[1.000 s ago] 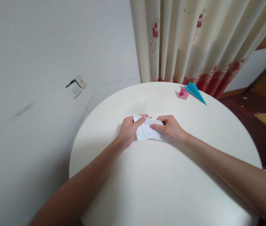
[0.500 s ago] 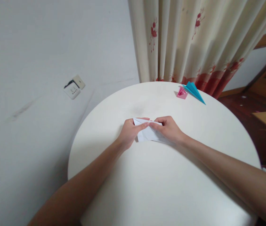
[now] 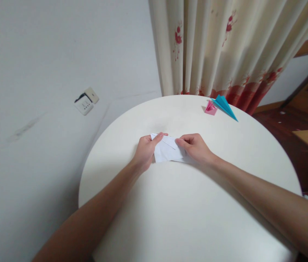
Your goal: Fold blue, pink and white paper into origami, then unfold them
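Two hands share our white paper (image 3: 167, 153) mid-counter (image 3: 186, 211): left hand (image 3: 145, 153) and right hand (image 3: 194, 147) fingers pinch its ends. We judge a fold underway; next, firm, even creasing.

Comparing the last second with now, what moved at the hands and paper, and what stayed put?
The fingertips, which met half a second ago, have parted: the left hand slid to the white paper's left corner and the right hand drew right, baring more paper. Both keep hold. The pink piece, blue plane and table stayed.
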`<state>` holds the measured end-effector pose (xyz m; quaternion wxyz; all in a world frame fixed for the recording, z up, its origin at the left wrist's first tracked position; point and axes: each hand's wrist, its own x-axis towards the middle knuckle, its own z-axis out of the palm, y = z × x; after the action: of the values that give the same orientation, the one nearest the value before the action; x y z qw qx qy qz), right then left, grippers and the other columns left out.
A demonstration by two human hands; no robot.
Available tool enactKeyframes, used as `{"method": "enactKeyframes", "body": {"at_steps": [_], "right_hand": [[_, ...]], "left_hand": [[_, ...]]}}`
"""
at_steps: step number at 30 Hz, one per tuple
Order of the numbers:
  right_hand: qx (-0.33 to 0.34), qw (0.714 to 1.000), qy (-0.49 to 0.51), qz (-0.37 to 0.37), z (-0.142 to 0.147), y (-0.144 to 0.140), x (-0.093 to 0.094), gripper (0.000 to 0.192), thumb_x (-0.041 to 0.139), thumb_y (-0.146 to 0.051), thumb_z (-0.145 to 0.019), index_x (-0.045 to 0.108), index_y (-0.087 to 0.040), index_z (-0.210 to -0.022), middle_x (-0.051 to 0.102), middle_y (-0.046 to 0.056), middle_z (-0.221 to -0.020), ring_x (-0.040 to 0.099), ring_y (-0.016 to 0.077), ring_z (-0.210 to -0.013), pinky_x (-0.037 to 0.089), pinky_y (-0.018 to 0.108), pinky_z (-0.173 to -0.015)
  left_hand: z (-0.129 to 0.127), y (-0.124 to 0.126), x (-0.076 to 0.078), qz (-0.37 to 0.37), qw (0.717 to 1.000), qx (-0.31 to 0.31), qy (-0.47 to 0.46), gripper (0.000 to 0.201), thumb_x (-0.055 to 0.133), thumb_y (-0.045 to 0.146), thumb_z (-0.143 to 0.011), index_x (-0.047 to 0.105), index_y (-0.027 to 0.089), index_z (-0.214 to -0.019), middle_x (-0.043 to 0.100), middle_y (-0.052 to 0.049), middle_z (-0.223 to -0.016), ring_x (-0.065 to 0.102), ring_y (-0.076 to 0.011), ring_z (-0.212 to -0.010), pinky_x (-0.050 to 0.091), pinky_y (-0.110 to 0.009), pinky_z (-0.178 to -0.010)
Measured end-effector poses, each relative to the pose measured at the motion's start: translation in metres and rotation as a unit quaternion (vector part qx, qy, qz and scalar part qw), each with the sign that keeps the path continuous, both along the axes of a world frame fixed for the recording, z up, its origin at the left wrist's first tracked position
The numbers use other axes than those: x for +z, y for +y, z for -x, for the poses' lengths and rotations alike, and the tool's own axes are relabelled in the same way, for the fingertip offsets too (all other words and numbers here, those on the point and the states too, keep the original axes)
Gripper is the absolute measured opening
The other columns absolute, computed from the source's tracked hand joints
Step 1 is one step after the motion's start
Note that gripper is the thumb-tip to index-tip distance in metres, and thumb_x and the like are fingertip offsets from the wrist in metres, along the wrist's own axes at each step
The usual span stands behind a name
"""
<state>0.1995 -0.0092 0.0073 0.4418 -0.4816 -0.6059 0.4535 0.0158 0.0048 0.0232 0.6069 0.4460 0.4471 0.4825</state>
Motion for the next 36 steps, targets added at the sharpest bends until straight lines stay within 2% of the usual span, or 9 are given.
{"method": "enactKeyframes", "body": {"at_steps": [5, 11, 15, 19, 25, 29, 31, 33, 36], "right_hand": [[-0.014, 1.000, 0.002, -0.011, -0.003, 0.003, 0.001, 0.038, 0.057, -0.050, -0.078, 0.059, -0.016, -0.060, 0.044, -0.002, -0.057, 0.035, 0.0106, -0.056, 0.025, 0.025, -0.050], [-0.017, 1.000, 0.010, -0.013, -0.003, 0.002, 0.005, 0.049, 0.052, -0.057, -0.082, 0.048, -0.018, -0.054, 0.034, -0.004, -0.053, 0.028, 0.0092, -0.053, 0.021, 0.026, -0.049], [0.042, 0.999, 0.013, 0.021, -0.002, -0.004, 0.005, 0.044, 0.064, -0.057, -0.076, 0.065, -0.013, -0.069, 0.047, -0.002, -0.058, 0.035, 0.0090, -0.053, 0.024, 0.025, -0.048], [0.050, 0.997, 0.015, 0.050, -0.003, -0.006, 0.002, 0.037, 0.071, -0.048, -0.072, 0.067, -0.012, -0.070, 0.054, 0.000, -0.060, 0.040, 0.0090, -0.052, 0.026, 0.024, -0.047], [0.045, 0.995, 0.036, 0.076, -0.005, -0.007, 0.002, 0.034, 0.074, -0.046, -0.069, 0.067, -0.012, -0.067, 0.055, 0.000, -0.057, 0.041, 0.0086, -0.048, 0.025, 0.024, -0.045], [0.020, 0.991, 0.077, 0.104, -0.003, -0.007, 0.002, 0.035, 0.077, -0.045, -0.067, 0.072, -0.011, -0.073, 0.063, 0.004, -0.062, 0.048, 0.0112, -0.050, 0.029, 0.024, -0.046], [-0.012, 0.986, 0.116, 0.116, -0.002, -0.006, 0.003, 0.037, 0.078, -0.045, -0.066, 0.074, -0.010, -0.077, 0.067, 0.007, -0.068, 0.052, 0.0131, -0.053, 0.032, 0.025, -0.047], [-0.055, 0.981, 0.144, 0.115, -0.002, -0.004, 0.005, 0.038, 0.079, -0.044, -0.064, 0.074, -0.009, -0.078, 0.070, 0.009, -0.073, 0.054, 0.0141, -0.057, 0.034, 0.026, -0.049], [-0.101, 0.976, 0.163, 0.102, -0.001, -0.003, 0.006, 0.037, 0.080, -0.043, -0.063, 0.074, -0.009, -0.076, 0.070, 0.008, -0.073, 0.054, 0.0137, -0.058, 0.035, 0.026, -0.051]], "left_hand": [[0.000, 0.001, 0.004, 0.001, 0.999, 0.027, -0.018, 0.037, 0.080, 0.042, -0.072, 0.074, 0.010, -0.090, 0.075, -0.012, -0.086, 0.071, -0.0226, -0.075, 0.055, -0.034, -0.074], [-0.001, 0.001, 0.000, -0.002, 1.000, 0.013, -0.014, 0.044, 0.081, 0.046, -0.069, 0.074, 0.011, -0.093, 0.075, -0.013, -0.087, 0.071, -0.0241, -0.077, 0.054, -0.034, -0.073], [-0.003, -0.003, -0.001, 0.000, 1.000, -0.006, -0.017, 0.043, 0.081, 0.046, -0.070, 0.074, 0.010, -0.093, 0.076, -0.014, -0.092, 0.071, -0.0247, -0.080, 0.054, -0.034, -0.075], [-0.004, -0.005, 0.001, 0.003, 1.000, -0.019, -0.019, 0.041, 0.080, 0.043, -0.072, 0.073, 0.010, -0.096, 0.075, -0.014, -0.095, 0.071, -0.0237, -0.081, 0.055, -0.035, -0.079], [0.000, 0.000, 0.007, -0.025, 0.999, 0.040, -0.021, 0.040, 0.071, 0.047, -0.081, 0.072, 0.008, -0.091, 0.075, -0.016, -0.093, 0.071, -0.0227, -0.082, 0.054, -0.033, -0.079], [0.006, 0.007, 0.004, -0.029, 0.997, 0.061, -0.046, 0.045, 0.058, 0.049, -0.091, 0.070, 0.007, -0.102, 0.075, -0.018, -0.100, 0.071, -0.0238, -0.092, 0.053, -0.034, -0.085], [0.007, 0.008, 0.002, -0.018, 0.998, 0.031, -0.060, 0.048, 0.053, 0.051, -0.093, 0.068, 0.008, -0.109, 0.074, -0.017, -0.105, 0.070, -0.0251, -0.099, 0.053, -0.035, -0.087], [0.004, 0.006, 0.001, -0.018, 0.997, -0.032, -0.071, 0.053, 0.052, 0.055, -0.092, 0.068, 0.009, -0.111, 0.073, -0.017, -0.108, 0.068, -0.0273, -0.105, 0.053, -0.037, -0.089], [-0.002, -0.001, 0.000, -0.042, 0.991, -0.099, -0.078, 0.052, 0.058, 0.055, -0.089, 0.070, 0.009, -0.109, 0.072, -0.017, -0.111, 0.065, -0.0293, -0.109, 0.051, -0.039, -0.093]]}}
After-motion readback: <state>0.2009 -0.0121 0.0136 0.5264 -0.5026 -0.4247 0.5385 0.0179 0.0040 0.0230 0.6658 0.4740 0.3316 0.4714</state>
